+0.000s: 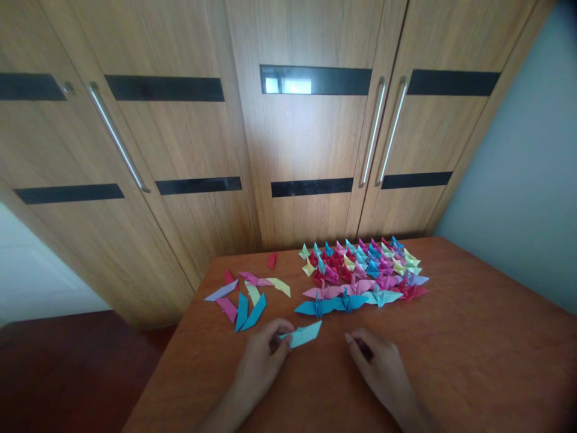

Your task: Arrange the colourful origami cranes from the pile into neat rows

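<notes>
Between the thumb and fingers of my left hand (265, 349) is a pale turquoise folded paper strip (306, 335) with slanted ends. It is held near the tabletop, its free end pointing right. My right hand (376, 361) is close to the table to the right of the strip, apart from it. Its fingers are curled in toward the thumb, and nothing shows between them. Just beyond both hands is the front row of folded paper cranes, with a blue crane (318, 307) and a pale turquoise crane (381, 296).
Rows of many-coloured paper cranes (356, 267) cover the table's back middle. Several loose folded strips lie at the left, among them a blue strip (253, 313), a yellow strip (280, 286) and a red strip (272, 260). A wooden wardrobe (311, 138) stands behind the brown table (473, 355).
</notes>
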The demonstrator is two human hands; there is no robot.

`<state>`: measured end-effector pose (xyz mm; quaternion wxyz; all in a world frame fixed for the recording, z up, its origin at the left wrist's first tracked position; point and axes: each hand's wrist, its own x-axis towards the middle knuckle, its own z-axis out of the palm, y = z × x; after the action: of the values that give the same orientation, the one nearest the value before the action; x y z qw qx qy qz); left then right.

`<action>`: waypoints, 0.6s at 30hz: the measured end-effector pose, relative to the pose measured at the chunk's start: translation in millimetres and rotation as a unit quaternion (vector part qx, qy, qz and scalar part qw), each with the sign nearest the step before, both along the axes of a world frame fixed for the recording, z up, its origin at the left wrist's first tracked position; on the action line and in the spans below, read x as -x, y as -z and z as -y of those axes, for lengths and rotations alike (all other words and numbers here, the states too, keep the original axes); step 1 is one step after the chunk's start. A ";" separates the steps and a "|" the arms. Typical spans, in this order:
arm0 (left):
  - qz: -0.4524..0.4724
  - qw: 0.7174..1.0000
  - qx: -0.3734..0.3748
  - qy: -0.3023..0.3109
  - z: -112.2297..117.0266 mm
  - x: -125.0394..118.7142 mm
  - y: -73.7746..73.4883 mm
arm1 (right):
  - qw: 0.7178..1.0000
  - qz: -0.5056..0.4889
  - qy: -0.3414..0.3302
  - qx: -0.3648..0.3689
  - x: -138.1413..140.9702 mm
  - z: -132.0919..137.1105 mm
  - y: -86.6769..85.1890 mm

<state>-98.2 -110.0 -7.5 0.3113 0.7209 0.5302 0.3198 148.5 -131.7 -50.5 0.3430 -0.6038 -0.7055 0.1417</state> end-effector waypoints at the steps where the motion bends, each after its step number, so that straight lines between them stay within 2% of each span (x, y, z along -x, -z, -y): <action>1: -0.005 1.000 -0.003 0.018 -0.3 -12.5 -0.8 | 1.000 -0.011 0.012 -0.006 -1.6 -0.1 1.1; 5: -0.019 0.996 -0.036 0.076 -7.3 -58.3 2.0 | 1.000 -0.016 0.020 -0.012 -6.0 1.4 3.5; 8: -0.058 0.995 -0.039 0.074 -15.3 -76.8 9.3 | 1.000 -0.004 0.014 0.003 -6.6 4.8 2.0; 12: -0.117 0.986 -0.092 0.078 -12.4 -76.3 10.3 | 1.000 0.006 0.012 0.021 -5.6 8.9 -2.7; 15: -0.170 0.971 -0.148 0.087 2.6 -69.7 2.7 | 0.999 0.008 -0.002 0.031 -4.7 9.6 -4.3; 18: -0.229 0.953 -0.151 0.129 19.4 -70.0 -2.5 | 0.999 0.015 -0.010 0.037 -4.5 8.6 -2.1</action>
<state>-28.1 -129.4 -5.0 0.1082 0.8757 0.4350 0.1797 153.0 -140.3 -48.4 0.3082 -0.6113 -0.7107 0.1618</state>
